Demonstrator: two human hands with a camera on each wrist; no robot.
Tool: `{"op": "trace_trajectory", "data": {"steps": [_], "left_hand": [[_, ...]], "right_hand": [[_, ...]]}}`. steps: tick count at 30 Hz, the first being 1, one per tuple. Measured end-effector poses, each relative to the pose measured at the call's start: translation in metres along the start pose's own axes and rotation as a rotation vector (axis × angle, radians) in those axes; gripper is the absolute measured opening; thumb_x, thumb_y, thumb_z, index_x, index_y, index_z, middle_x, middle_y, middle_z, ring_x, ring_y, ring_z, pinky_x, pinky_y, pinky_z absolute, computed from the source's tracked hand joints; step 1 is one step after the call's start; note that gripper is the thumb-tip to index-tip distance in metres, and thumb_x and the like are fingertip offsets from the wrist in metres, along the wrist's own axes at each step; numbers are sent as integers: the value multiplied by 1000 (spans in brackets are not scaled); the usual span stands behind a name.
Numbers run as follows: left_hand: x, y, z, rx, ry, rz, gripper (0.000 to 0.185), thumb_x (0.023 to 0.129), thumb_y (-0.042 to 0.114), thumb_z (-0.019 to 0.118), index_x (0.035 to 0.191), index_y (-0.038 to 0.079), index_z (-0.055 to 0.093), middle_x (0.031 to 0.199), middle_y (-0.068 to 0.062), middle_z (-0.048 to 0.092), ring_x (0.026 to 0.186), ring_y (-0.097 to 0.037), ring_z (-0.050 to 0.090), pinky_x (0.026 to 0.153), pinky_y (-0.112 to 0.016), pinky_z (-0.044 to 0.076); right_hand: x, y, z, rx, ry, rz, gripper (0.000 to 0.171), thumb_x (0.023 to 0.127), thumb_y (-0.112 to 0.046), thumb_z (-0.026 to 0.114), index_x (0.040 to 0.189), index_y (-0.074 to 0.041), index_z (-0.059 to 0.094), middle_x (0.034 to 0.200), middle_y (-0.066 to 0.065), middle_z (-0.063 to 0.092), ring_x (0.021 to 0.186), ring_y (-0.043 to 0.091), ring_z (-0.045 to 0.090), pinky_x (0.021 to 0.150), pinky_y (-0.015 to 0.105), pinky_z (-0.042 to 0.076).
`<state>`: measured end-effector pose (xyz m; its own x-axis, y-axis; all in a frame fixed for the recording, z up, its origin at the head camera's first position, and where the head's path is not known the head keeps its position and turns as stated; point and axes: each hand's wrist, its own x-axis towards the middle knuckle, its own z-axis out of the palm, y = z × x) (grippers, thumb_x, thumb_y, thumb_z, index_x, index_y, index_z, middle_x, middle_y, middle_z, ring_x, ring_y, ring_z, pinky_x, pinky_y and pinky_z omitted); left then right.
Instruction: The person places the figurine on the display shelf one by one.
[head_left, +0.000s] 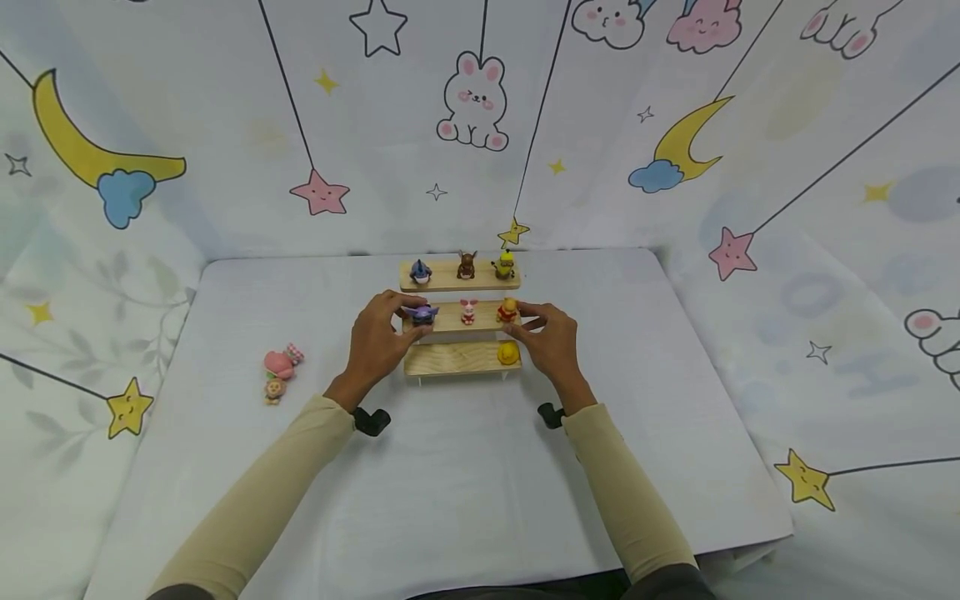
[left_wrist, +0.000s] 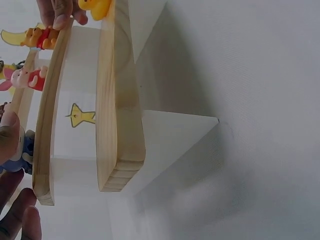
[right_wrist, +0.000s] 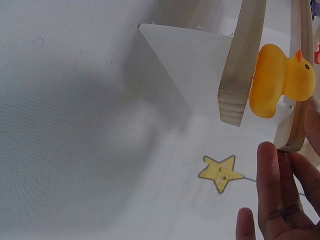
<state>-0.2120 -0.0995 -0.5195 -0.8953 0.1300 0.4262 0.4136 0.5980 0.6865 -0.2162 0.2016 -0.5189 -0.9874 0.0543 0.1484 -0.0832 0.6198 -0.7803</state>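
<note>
My left hand (head_left: 377, 335) pinches a blue-purple figurine with wide ears (head_left: 422, 314) at the left end of the middle shelf (head_left: 450, 310). Its other fingers lie by that end in the left wrist view. At the opposite end, the thumb and fairly straight fingers of my right hand (head_left: 553, 340) touch the shelf's corner, close around a yellow bear figurine in a red shirt (head_left: 507, 310). A small pink piglet figurine (head_left: 468, 312) stands between the two. In front, a yellow duck (right_wrist: 270, 80) sits on the lowest shelf (head_left: 450, 360).
The top shelf (head_left: 442, 283) carries a blue figurine (head_left: 420, 272), a brown one (head_left: 467, 265) and a yellow-green one (head_left: 505, 264). Left on the white table (head_left: 450, 500) lie a pink, peach-like toy (head_left: 279, 364) and a small brown figurine (head_left: 274, 390). Printed fabric surrounds the table.
</note>
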Motion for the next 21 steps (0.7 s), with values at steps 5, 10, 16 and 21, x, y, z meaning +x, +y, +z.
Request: {"op": "trace_trajectory", "data": {"steps": [5,10,16,21], "left_hand": [[-4,-3,-6,10,14,14,56,83,26,94,134,15,73,121,-9,74,101,-27,66,72,-38,53],[-7,-9,-15,33,29,8,62,81,30,95,136,15,72,121,-10,73,102,-28,66,73,-40,54],[-15,-21,-27,56,38,-19,63,80,30,96,136,17,71,124,-9,72,104,-28,66,74,-39,53],[-25,-33,-40,90,51,-49,62,80,26,96,136,16,71,124,-10,72,106,-28,64,75,-38,50]], "right_hand": [[0,-1,0,-2,3,-1,49,89,-30,88,133,-13,76,122,10,76,100,28,75,87,44,63],[0,1,1,-10,8,-9,49,89,-30,88,134,-13,76,123,10,76,100,28,75,88,44,63],[1,3,1,-12,15,-19,51,87,-32,89,134,-15,76,122,9,76,100,27,75,86,44,63],[1,5,1,-11,18,-38,51,86,-32,89,133,-16,76,121,10,77,99,27,76,85,45,62]]}}
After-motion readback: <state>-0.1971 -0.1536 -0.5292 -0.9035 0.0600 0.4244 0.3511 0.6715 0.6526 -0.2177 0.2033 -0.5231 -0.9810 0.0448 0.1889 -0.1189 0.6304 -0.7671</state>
